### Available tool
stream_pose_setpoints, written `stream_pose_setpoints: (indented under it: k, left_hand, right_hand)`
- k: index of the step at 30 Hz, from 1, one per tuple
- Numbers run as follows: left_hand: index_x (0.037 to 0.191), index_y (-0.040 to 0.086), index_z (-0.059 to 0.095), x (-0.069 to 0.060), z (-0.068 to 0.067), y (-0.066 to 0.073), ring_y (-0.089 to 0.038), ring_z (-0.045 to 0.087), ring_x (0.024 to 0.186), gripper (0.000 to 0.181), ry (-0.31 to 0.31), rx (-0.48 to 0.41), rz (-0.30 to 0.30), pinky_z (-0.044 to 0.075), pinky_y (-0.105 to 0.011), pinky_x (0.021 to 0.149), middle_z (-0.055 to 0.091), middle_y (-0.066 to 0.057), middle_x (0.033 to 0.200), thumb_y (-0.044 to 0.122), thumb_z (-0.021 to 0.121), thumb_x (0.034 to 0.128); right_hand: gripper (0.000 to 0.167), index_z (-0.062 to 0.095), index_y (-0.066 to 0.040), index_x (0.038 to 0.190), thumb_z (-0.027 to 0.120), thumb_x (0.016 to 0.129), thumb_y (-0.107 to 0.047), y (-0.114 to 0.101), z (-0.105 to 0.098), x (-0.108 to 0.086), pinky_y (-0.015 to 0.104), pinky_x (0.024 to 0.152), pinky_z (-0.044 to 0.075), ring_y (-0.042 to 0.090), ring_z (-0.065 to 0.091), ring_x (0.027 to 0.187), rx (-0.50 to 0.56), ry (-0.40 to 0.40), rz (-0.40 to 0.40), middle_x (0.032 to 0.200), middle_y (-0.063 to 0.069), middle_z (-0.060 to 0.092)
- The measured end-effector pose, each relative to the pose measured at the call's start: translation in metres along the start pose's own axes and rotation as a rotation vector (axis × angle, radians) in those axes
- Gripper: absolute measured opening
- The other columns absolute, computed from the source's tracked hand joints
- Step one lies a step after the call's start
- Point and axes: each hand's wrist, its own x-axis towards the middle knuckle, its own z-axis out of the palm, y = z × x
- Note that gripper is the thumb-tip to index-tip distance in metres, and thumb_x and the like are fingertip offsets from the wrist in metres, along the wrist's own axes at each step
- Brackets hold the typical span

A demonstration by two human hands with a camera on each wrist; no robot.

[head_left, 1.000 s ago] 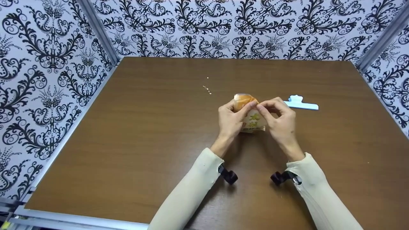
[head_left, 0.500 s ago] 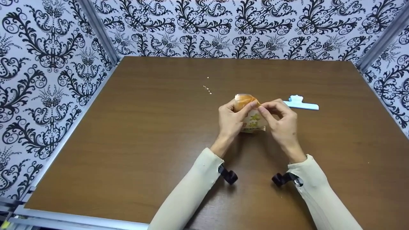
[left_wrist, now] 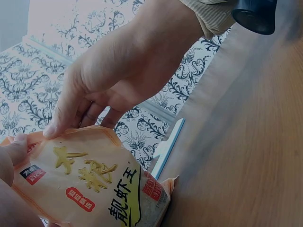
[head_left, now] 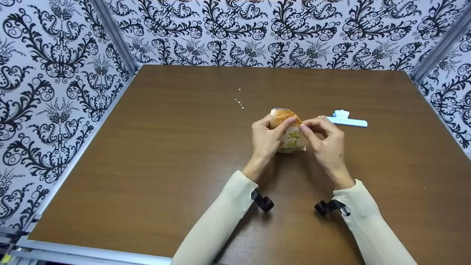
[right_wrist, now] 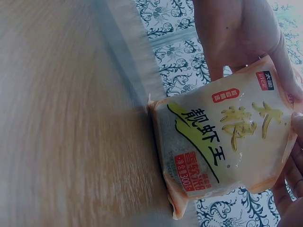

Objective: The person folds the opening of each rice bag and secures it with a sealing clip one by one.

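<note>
An orange and cream plastic food packet (head_left: 291, 138) with gold printed characters stands near the middle of the table, its lower edge at the tabletop. My left hand (head_left: 265, 138) grips its upper left side, thumb across the front. At the upper right edge, my right hand (head_left: 325, 141) pinches the orange film between thumb and forefinger. The left wrist view shows the packet (left_wrist: 90, 175) from the front, its top edge folded over. Close behind the right hand lies a light blue bag clip (head_left: 346, 119). The contents of the packet are mostly hidden.
Several small white crumbs (head_left: 239, 103) lie on the brown table (head_left: 165, 147), behind and left of the packet. Patterned panels (head_left: 239, 33) with metal posts (head_left: 112, 36) rise at the table's back and sides. A wrist camera (head_left: 263, 203) juts from each sleeve.
My right hand has slid slightly right and toward me, drawing out the packet's upper right edge and widening the gap between the two thumbs. The left hand stays in place.
</note>
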Motion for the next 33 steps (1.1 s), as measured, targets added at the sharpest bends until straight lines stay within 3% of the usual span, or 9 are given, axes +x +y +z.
stream_pose_setpoints:
  k: [7, 17, 24, 33]
  left_hand:
    - [0.097, -0.001, 0.079, 0.001, 0.0, 0.0, -0.004, 0.064, 0.065, 0.021, 0.009, -0.001, 0.02, 0.055, -0.022, 0.06, 0.077, -0.009, 0.082, 0.015, 0.087, 0.085]
    - [0.097, -0.002, 0.079, 0.002, 0.001, -0.001, -0.003, 0.062, 0.064, 0.021, 0.011, -0.005, 0.026, 0.053, -0.021, 0.059, 0.076, -0.008, 0.08, 0.013, 0.087, 0.0853]
    - [0.098, 0.001, 0.079, 0.001, -0.001, -0.001, -0.003, 0.058, 0.062, 0.022, -0.003, 0.015, 0.017, 0.05, -0.019, 0.058, 0.072, 0.001, 0.077, 0.018, 0.087, 0.086]
    - [0.097, 0.001, 0.079, 0.0, -0.002, -0.002, -0.002, 0.058, 0.062, 0.022, -0.004, 0.02, 0.035, 0.049, -0.019, 0.057, 0.071, 0.002, 0.075, 0.018, 0.086, 0.0861]
  right_hand:
    - [0.007, 0.075, 0.009, 0.095, 0.076, 0.09, 0.004, -0.018, -0.001, -0.003, 0.015, 0.08, 0.053, 0.003, 0.062, 0.082, -0.005, 0.012, 0.007, 0.087, -0.003, 0.066]
    - [0.007, 0.078, 0.003, 0.095, 0.079, 0.089, 0.001, 0.009, -0.004, -0.001, 0.015, 0.078, 0.052, 0.003, 0.062, 0.081, -0.038, 0.017, 0.003, 0.086, -0.006, 0.067]
    - [0.005, 0.08, -0.002, 0.094, 0.081, 0.089, -0.003, 0.011, -0.007, -0.001, 0.017, 0.079, 0.053, 0.005, 0.063, 0.081, -0.014, 0.0, 0.018, 0.087, -0.008, 0.067]
    - [0.005, 0.08, -0.003, 0.094, 0.081, 0.089, -0.004, 0.011, -0.01, -0.001, 0.015, 0.079, 0.052, 0.005, 0.062, 0.083, -0.043, -0.006, -0.001, 0.087, -0.008, 0.068]
